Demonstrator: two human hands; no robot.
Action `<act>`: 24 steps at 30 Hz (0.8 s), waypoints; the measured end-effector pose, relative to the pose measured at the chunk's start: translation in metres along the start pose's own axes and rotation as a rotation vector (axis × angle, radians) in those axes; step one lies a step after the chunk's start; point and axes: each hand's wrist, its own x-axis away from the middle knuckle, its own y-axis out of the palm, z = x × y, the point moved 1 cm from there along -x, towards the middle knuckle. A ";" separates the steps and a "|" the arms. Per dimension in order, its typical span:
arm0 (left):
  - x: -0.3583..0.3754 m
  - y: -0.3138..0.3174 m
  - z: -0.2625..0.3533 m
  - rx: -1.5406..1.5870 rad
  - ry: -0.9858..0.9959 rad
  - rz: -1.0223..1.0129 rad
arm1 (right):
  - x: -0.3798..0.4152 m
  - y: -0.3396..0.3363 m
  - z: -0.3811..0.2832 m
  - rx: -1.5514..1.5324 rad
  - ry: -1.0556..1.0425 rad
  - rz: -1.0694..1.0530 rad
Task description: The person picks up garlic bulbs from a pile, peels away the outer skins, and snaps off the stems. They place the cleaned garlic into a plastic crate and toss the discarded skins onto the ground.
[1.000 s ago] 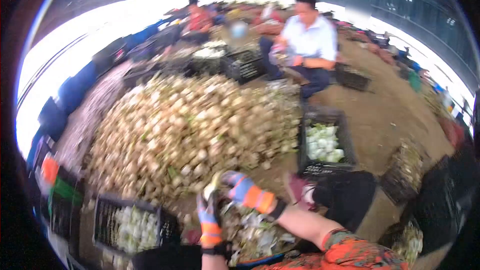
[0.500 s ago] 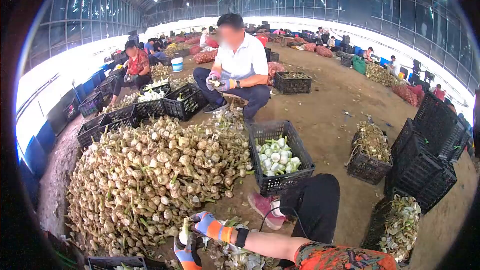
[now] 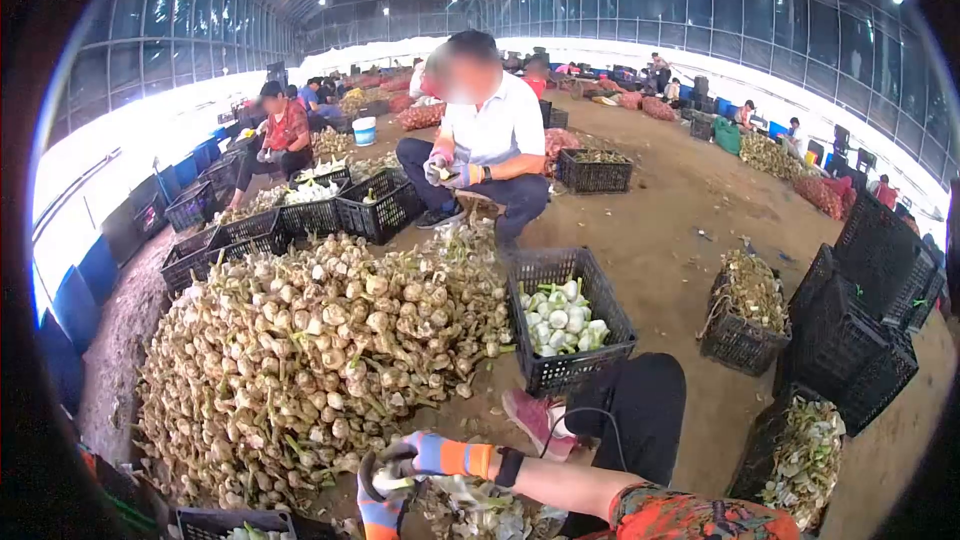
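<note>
A pale, partly peeled garlic bulb is between my hands at the bottom of the view, low in front of the big garlic heap. My left hand, in a blue, orange and dark-palmed glove, is closed around it from below. My right hand, gloved alike, comes in from the right with its dark fingertips curled over the top of the bulb. Those fingers partly hide the bulb. Loose peeled skins lie under the right forearm.
A black crate of cleaned white bulbs stands beyond my bent knee. Across the heap squats a co-worker in a white shirt, both gloved hands at a bulb. Crates of skins and stacked black crates stand at right.
My right hand has come over the bulb, which was upright with its green stem showing and now lies tilted between both hands. The whole view has shifted slightly.
</note>
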 end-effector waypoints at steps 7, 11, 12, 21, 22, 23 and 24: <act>0.004 0.017 0.009 0.434 -0.511 0.111 | -0.004 -0.003 -0.034 0.728 -0.090 -0.154; 0.009 0.012 -0.001 0.007 -0.313 -0.113 | -0.004 -0.005 -0.059 0.909 -0.158 -0.315; 0.013 0.015 0.001 -0.160 -0.133 -0.226 | -0.004 -0.002 -0.060 0.960 -0.182 -0.346; 0.017 0.013 0.030 -0.160 0.324 0.285 | -0.010 -0.007 -0.029 0.226 -0.176 0.081; 0.022 0.017 0.034 -0.164 0.281 0.324 | -0.007 -0.003 -0.035 0.189 -0.154 0.078; 0.022 0.013 0.026 -0.086 0.275 0.361 | -0.006 0.003 -0.034 0.324 -0.144 0.144; 0.019 0.008 0.019 -0.005 0.268 0.388 | -0.006 0.007 -0.032 0.464 -0.133 0.219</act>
